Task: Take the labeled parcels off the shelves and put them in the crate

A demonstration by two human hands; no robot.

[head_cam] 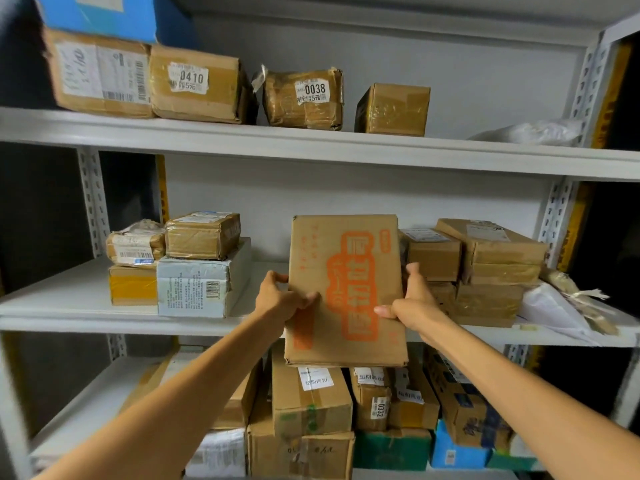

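Fingers [309, 296] grip orange-printed carton [346, 289]; parcels labelled 0410 [189, 77], 0038 [311, 90] shelved above.

I read 0410 on a tape-wrapped brown cardboard parcel [199, 85], 0038 on the crumpled brown parcel [304, 98] beside it, 0332 on a small brown box [372, 398] below; orange print on the flat brown carton [313, 244] is illegible.
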